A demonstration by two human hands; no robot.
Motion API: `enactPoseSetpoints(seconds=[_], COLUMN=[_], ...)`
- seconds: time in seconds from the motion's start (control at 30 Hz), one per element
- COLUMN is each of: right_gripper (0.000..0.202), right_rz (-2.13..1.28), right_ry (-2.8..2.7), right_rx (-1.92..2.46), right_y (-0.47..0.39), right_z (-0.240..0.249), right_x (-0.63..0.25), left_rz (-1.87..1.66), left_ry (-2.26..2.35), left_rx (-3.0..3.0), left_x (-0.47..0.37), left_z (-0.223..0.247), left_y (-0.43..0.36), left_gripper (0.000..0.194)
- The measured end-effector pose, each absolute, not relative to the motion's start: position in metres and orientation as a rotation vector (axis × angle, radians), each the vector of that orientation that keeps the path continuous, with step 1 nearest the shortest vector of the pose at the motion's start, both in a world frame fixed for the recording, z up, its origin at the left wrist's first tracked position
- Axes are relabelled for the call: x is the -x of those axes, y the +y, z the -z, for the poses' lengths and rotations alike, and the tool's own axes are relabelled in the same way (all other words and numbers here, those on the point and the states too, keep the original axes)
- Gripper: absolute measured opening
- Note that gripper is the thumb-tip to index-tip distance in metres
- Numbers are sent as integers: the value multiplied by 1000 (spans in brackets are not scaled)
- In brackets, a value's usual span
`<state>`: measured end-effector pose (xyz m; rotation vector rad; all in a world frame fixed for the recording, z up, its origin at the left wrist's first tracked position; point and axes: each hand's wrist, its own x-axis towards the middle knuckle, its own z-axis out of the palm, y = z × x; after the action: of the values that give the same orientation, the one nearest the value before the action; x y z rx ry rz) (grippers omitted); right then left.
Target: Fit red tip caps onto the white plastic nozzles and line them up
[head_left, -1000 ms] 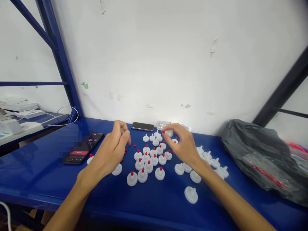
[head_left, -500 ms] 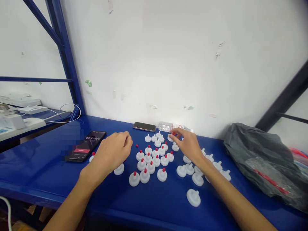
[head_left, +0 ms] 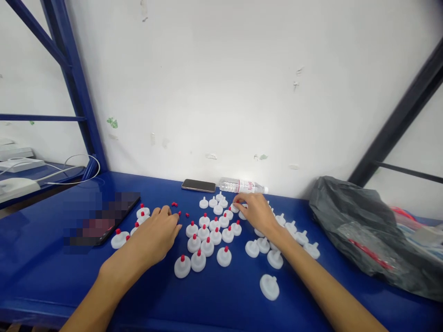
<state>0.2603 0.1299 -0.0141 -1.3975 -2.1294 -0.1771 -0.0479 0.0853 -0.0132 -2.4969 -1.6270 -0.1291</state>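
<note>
Left hand [head_left: 155,234] sits further back, baring loose red caps [head_left: 174,204] on counter [head_left: 214,299]; its grip state can't be told. Right hand [head_left: 256,213]: grip narrow at white disc [head_left: 234,208], hold unclear.

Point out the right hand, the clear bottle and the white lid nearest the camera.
Right hand [head_left: 258,212]: head view, on the back of the hand.
Clear bottle [head_left: 244,186]: head view, on its label.
White lid [head_left: 269,288]: head view, on its round disc.
</note>
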Motion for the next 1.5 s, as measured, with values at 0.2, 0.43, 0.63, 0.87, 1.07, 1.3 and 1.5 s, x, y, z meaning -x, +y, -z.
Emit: enactPoseSetpoints(seconds=[0.2, 0.43, 0.63, 0.87, 1.07, 1.3, 1.5], right_gripper=[33, 53, 56, 47, 26, 22, 23], right_rz=[161, 43, 19, 123, 213, 281, 285], right_ry=[-2194, -2353, -2381, -2337, -2188, -2101, -2278], right_rx=[1364, 1294, 1283, 1209, 1175, 1135, 974], right_y=[126, 127, 133, 130, 123, 111, 96], right_z=[13, 15, 18, 10, 8, 6, 1], right_x=[-254, -247, -245, -242, -246, -246, -236], left_rz=[116, 109, 209, 178, 154, 250, 419], left_ry=[-1654, -1630, -1614, -1657, -1653, -1647, -1457], left_rx=[2515, 2595, 2625, 2672, 2663, 2612, 2536], left_x=[48, 50, 51, 52, 50, 44, 40], left_z=[22, 26, 31, 29, 20, 8, 4], left_y=[90, 95, 99, 102, 99, 95, 91], left_gripper=[37, 38, 39, 28, 26, 23, 29])
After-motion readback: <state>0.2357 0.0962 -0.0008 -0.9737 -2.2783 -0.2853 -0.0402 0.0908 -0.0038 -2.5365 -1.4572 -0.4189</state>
